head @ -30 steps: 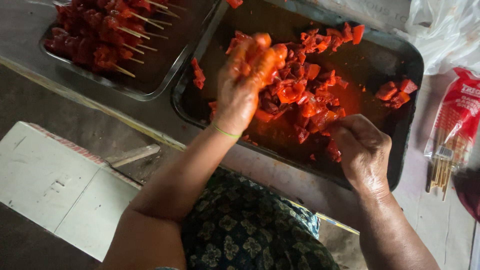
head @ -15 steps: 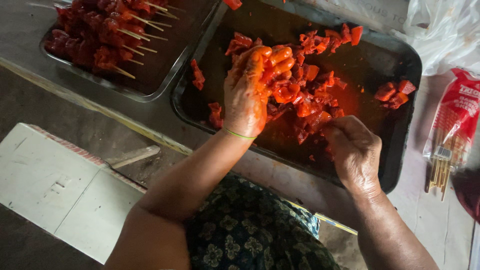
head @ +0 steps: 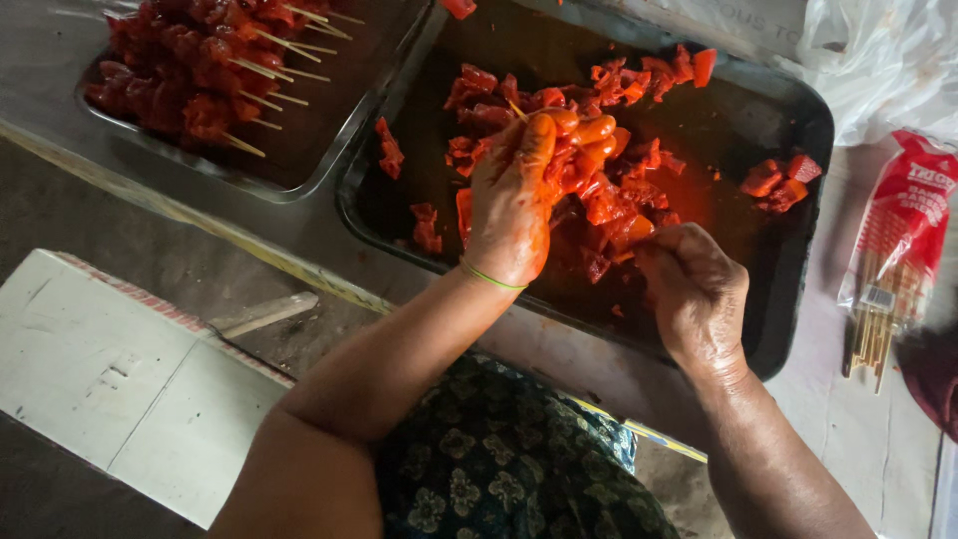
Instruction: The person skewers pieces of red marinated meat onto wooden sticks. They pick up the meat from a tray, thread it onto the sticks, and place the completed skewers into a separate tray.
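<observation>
Red marinated meat pieces (head: 609, 190) heaped mid-way in a dark tray (head: 798, 289). Left hand (head: 519, 200) over that heap, sauce-stained fingers curled shut around a piece threaded on a thin wooden skewer (head: 516, 108). Right hand (head: 694, 289) at the heap's near edge, fingers bent and pinching into the meat. Left of the tray, a second tray (head: 329, 160) of finished skewers (head: 200, 70). Right of it, a red packet of bamboo sticks (head: 893, 250).
</observation>
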